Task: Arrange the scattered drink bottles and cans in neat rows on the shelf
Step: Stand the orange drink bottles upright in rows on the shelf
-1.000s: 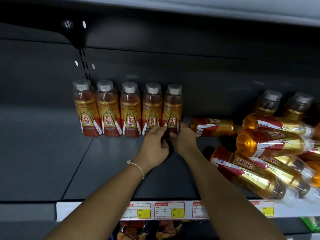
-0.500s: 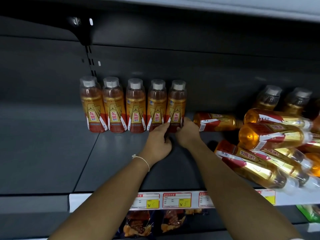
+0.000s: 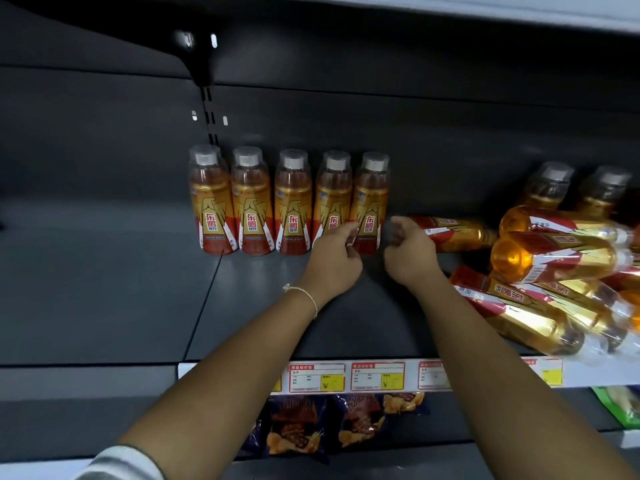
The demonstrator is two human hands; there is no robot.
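In the middle of the frame, the fifth bottle (image 3: 370,202) is pinched low by the left hand (image 3: 334,261), the right hand (image 3: 408,252) is curled and empty; full, smooth bottles are probably best held round the middle.

The scene is dim, the dark grey shelf (image 3: 104,289) and back panel swallowing most light. Illumination falls from above and in front, raising bright glare streaks on the fallen bottles (image 3: 540,327) at right and soft highlights on the 5 upright bottles (image 3: 292,202). Wide-angle distortion bows the shelf edge and price strip (image 3: 346,377). The far right edge is smeared, and the price-label print is unreadable.
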